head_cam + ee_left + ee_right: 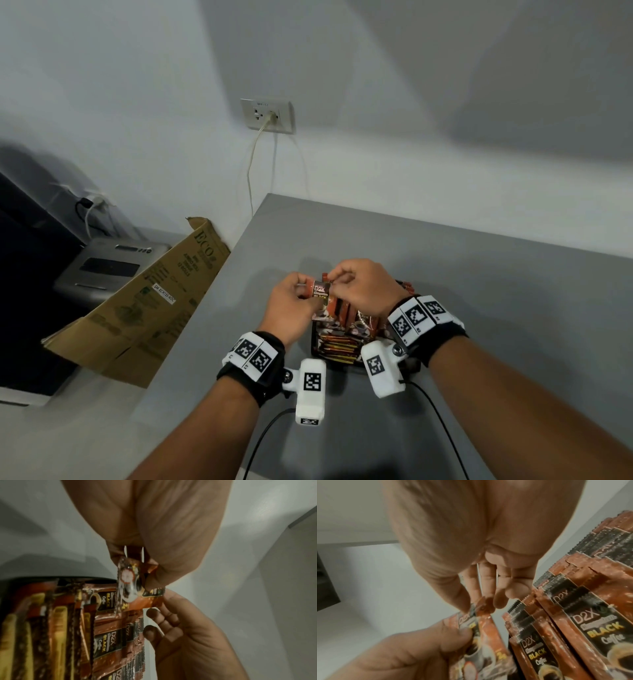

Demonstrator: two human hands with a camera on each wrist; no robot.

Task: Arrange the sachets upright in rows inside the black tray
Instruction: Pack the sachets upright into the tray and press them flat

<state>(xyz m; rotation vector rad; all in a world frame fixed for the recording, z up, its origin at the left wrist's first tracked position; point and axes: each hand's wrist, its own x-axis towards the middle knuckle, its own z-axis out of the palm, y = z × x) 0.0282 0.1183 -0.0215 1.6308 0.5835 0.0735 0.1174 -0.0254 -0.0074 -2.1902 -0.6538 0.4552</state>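
A brown and black D2X coffee sachet is held just above the far left of the black tray. My left hand pinches its left side between thumb and fingers. My right hand pinches its top corner. Inside the tray, several like sachets stand packed in rows. Gold stick sachets fill the near part. My right wrist hides the tray's right side.
The tray sits on a grey table whose left edge runs close by. A leaning cardboard box and a grey appliance lie beyond that edge. A wall outlet with a cord is behind. Black cables trail toward me.
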